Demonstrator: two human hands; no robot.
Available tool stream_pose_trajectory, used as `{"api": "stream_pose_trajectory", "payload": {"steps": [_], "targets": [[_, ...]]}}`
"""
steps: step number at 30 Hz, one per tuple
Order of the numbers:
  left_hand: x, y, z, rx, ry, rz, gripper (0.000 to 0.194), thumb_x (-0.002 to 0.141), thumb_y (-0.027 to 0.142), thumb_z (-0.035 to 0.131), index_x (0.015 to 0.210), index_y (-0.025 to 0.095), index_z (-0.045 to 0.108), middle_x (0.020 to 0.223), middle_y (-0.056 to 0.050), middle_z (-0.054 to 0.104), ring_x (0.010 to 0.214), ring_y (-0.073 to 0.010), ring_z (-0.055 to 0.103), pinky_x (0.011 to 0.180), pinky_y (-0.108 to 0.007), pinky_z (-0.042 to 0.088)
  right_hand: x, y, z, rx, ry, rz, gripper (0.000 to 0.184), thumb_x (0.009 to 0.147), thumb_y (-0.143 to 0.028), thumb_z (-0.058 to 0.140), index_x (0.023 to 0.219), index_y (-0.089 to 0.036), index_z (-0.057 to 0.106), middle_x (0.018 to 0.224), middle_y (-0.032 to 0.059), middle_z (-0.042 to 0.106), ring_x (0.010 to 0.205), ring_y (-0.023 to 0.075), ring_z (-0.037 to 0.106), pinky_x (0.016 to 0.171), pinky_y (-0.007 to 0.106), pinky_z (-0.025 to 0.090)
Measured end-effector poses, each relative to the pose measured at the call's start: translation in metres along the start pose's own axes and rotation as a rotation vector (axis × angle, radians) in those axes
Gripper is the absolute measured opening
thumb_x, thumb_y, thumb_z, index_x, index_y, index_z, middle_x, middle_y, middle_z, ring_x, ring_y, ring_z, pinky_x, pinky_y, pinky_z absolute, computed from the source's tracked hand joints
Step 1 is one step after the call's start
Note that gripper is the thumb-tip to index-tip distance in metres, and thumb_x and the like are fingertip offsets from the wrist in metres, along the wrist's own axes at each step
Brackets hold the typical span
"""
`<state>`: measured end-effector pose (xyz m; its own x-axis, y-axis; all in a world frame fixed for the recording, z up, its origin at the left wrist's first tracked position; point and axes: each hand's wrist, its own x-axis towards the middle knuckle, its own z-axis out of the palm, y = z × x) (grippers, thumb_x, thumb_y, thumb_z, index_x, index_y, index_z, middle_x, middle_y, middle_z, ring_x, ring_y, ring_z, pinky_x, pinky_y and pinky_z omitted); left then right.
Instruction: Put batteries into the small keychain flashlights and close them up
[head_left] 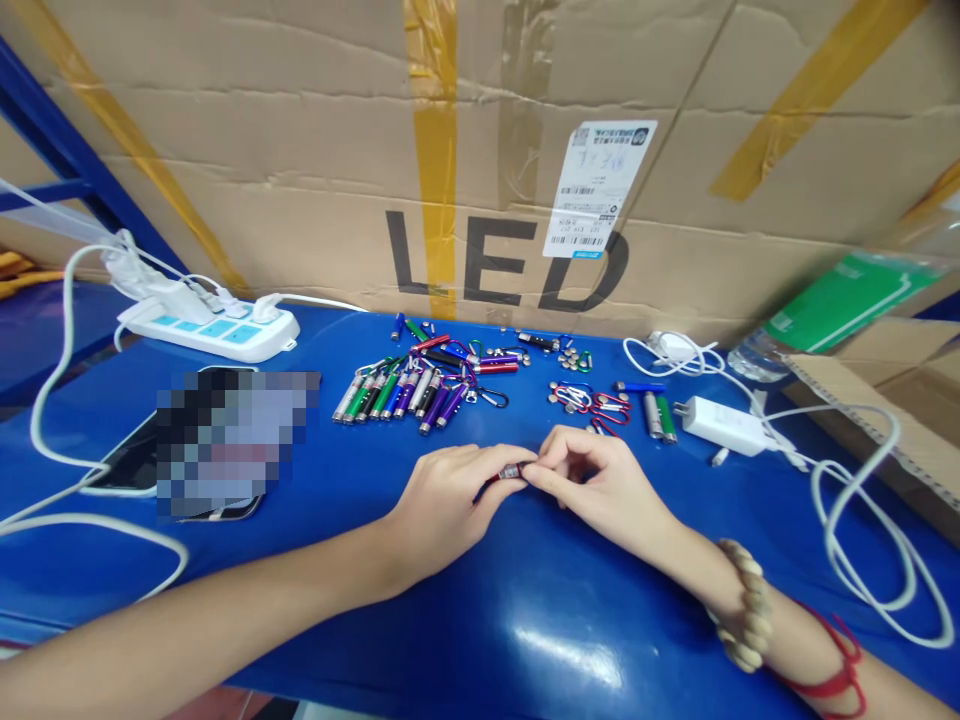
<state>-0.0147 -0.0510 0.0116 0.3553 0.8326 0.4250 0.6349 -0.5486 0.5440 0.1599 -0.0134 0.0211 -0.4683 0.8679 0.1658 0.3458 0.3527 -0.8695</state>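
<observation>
Between my two hands is a small red mini flashlight [510, 471] with a silver printed band, held just above the blue table [525, 600]. My left hand [442, 505] wraps its fingers and thumb around the body, hiding much of it. My right hand [607, 490] pinches the right end with thumb and fingertips; what lies under those fingertips is hidden. Beyond my left hand lies a row of colored mini flashlights [401, 393] with carabiner clips. Past my right hand are loose red carabiners [611, 405], small button cells [574, 392], and a few flashlight bodies [654, 414].
A large cardboard box [315, 150] walls off the back. At left are a power strip [217, 330] with plugs and phones [127, 460] with cables. On the right are a white charger [724, 425], looped cable [832, 520], plastic bottle [757, 355] and open carton [885, 420].
</observation>
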Motion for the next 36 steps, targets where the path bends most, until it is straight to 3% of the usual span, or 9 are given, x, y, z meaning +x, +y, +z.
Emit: {"api": "stream_pose_trajectory", "payload": {"steps": [7,13,18,24,29,32,36], "targets": [[-0.001,0.001,-0.001,-0.009,-0.057,-0.12,0.013,0.088,0.026,0.048,0.096,0.024,0.057,0.085,0.004,0.068,0.075,-0.0123,0.064,0.067,-0.021,0.044,0.003,0.001,0.0,-0.105,0.005,-0.039,0.033,0.077,-0.042,0.059,0.057,-0.016,0.055,0.055,0.0001,0.055,0.044,0.0082,0.046,0.042,0.02,0.036],[-0.001,0.0,-0.005,0.018,-0.086,-0.159,0.015,0.089,0.027,0.043,0.098,0.023,0.054,0.088,0.001,0.068,0.081,-0.0164,0.064,0.067,-0.025,0.045,0.006,0.003,0.004,-0.027,-0.048,0.009,0.034,0.076,-0.048,0.059,0.061,-0.017,0.052,0.046,-0.003,0.049,0.038,0.0087,0.046,0.04,0.02,0.035],[-0.002,0.002,-0.007,0.018,-0.092,-0.149,0.016,0.09,0.027,0.04,0.099,0.022,0.052,0.089,-0.001,0.068,0.081,-0.0181,0.065,0.067,-0.026,0.046,0.006,-0.002,0.006,-0.128,0.033,-0.068,0.034,0.079,-0.045,0.055,0.06,-0.017,0.053,0.045,-0.0021,0.05,0.039,0.0092,0.047,0.042,0.021,0.037],[-0.001,0.002,-0.008,0.005,-0.1,-0.147,0.017,0.09,0.026,0.039,0.102,0.023,0.052,0.093,0.0,0.067,0.083,-0.0167,0.064,0.069,-0.025,0.047,0.004,-0.003,0.009,-0.203,0.165,-0.208,0.022,0.077,-0.035,0.059,0.067,-0.016,0.057,0.054,-0.0007,0.056,0.039,0.0081,0.048,0.039,0.02,0.038],[0.005,-0.002,-0.008,-0.021,-0.089,-0.207,0.021,0.091,0.024,0.037,0.106,0.023,0.051,0.1,0.0,0.066,0.087,-0.0162,0.063,0.072,-0.026,0.047,0.003,0.0,0.009,-0.146,0.144,-0.234,0.018,0.077,-0.03,0.062,0.09,-0.016,0.063,0.072,0.0026,0.062,0.043,0.0075,0.051,0.039,0.021,0.043],[0.006,-0.003,-0.008,-0.041,-0.087,-0.213,0.021,0.091,0.021,0.037,0.105,0.023,0.052,0.1,0.001,0.066,0.086,-0.0148,0.062,0.073,-0.025,0.047,0.004,0.0,0.008,-0.103,0.141,-0.236,0.017,0.078,-0.028,0.062,0.09,-0.017,0.066,0.082,0.0052,0.062,0.044,0.0066,0.053,0.04,0.021,0.044],[0.006,-0.002,-0.007,-0.05,-0.08,-0.176,0.021,0.091,0.021,0.036,0.104,0.023,0.052,0.098,0.001,0.065,0.085,-0.0138,0.061,0.073,-0.024,0.046,0.004,0.0,0.007,-0.017,0.145,-0.228,0.016,0.076,-0.027,0.065,0.087,-0.017,0.068,0.081,0.0045,0.062,0.042,0.0059,0.053,0.037,0.021,0.044]]}}
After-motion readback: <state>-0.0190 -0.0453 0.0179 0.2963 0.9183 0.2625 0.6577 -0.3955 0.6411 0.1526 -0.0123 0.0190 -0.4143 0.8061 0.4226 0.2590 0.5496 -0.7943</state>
